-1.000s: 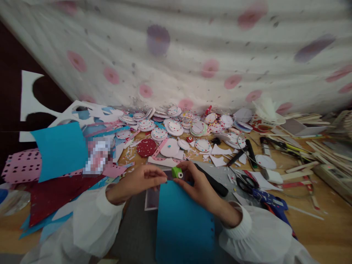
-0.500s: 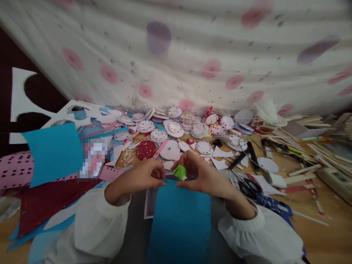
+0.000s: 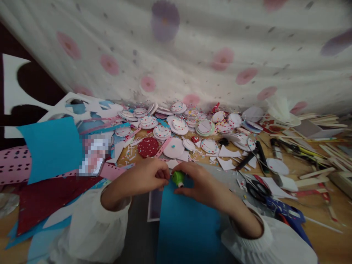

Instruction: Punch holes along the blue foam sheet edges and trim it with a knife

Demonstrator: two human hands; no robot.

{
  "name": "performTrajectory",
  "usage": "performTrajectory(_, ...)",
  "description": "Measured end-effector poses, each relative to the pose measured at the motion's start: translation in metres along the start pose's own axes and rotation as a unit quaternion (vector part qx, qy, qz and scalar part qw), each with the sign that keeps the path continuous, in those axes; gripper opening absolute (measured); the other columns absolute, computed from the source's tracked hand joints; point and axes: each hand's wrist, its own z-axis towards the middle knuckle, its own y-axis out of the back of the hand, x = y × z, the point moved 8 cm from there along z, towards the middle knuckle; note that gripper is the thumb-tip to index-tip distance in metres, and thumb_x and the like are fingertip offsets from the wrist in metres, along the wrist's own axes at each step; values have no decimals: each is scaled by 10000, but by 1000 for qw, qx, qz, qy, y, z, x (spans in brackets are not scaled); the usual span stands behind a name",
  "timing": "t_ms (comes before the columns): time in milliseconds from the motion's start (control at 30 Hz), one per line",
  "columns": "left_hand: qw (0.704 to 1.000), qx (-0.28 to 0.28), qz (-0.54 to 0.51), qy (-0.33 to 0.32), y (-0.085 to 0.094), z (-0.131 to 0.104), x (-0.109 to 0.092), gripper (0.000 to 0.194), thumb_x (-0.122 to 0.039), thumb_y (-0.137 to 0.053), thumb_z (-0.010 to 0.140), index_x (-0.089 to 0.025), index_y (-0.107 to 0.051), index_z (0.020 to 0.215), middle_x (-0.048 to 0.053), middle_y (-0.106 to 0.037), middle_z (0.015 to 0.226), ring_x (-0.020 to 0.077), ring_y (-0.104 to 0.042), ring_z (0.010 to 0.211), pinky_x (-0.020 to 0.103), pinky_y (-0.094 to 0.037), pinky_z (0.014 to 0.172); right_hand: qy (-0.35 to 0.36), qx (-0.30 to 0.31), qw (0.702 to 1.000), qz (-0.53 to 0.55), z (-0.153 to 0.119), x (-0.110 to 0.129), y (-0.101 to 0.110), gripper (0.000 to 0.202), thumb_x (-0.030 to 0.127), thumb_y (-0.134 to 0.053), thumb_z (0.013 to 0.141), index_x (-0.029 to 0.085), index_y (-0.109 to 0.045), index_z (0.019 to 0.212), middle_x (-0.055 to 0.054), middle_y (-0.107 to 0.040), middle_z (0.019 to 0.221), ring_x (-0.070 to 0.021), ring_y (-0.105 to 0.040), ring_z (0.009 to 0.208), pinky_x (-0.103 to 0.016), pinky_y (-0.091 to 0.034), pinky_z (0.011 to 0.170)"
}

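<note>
A small green craft punch (image 3: 178, 178) with a pale base sits between the thumb and fingers of my right hand (image 3: 199, 179). It is over the top edge of a blue paper sheet (image 3: 189, 227), which hangs down towards me. To its left my left hand (image 3: 151, 175) is closed, fingertips pinched at the sheet's top left corner; the exact grip is partly hidden. Under the sheet's left side, the rim of a shallow pale tray (image 3: 154, 207) shows.
Paper discs with coloured dots (image 3: 178, 124) are heaped along the back. On the left lie another blue sheet (image 3: 52, 150), dark red paper (image 3: 49, 201) and a phone (image 3: 95, 156). Scissors (image 3: 258, 190), a blue glue gun (image 3: 286, 211) and wooden sticks (image 3: 316, 179) are on the right.
The green punch has turned in my right hand, its pale end now lower. The blue sheet has shifted a little to the right in view. My view has also tilted slightly.
</note>
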Motion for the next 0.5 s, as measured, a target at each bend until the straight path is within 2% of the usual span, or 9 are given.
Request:
performTrajectory(167,1000,-1,3,0,0,1,-2,103,-145,-536,708,-167,-628,750,6,-671,629,185,-650,651,253,-449,592,0,1,999,-47,0,3,-3,359,170,-794,700,186,-606,1006,-75,-658,986,-240,-599,933,-349,-460,795)
performTrajectory(267,1000,0,0,5,0,1,-3,101,-140,-530,712,-162,-622,747,7,-667,619,185,-655,645,251,-450,588,-6,26,998,-62,0,3,-7,365,177,-814,680,175,-614,984,-85,-655,992,-258,-594,962,-368,-460,818)
performTrajectory(500,1000,9,23,9,0,1,-1,88,-179,-551,732,-168,-635,754,7,-669,612,179,-646,634,243,-433,572,-19,73,997,0,-2,-3,-12,412,274,-796,711,204,-632,1083,-64,-683,1026,-239,-621,967,-344,-470,824)
